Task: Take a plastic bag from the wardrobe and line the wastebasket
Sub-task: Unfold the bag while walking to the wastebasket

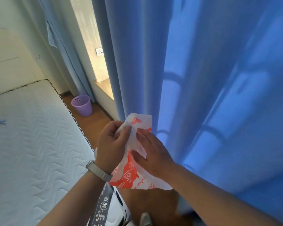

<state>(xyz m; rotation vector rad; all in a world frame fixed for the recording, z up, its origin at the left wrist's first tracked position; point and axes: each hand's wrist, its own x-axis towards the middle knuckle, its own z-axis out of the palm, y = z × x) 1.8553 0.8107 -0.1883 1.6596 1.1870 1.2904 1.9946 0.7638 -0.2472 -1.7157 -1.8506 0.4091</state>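
Note:
A white plastic bag (134, 170) with red print hangs in front of me, held by both hands. My left hand (110, 144), with a watch on the wrist, pinches the bag's upper edge between thumb and fingers. My right hand (152, 154) lies against the bag's side with fingers spread, holding it from the right. The purple perforated wastebasket (82, 105) stands upright on the wooden floor farther ahead, between the bed and the window wall, with nothing visible inside it.
A bare white quilted mattress (28, 136) fills the left side. Long blue curtains (203, 79) hang along the right. A narrow strip of wooden floor (95, 121) runs between them to the wastebasket. A window sill (104, 88) juts out beside the basket.

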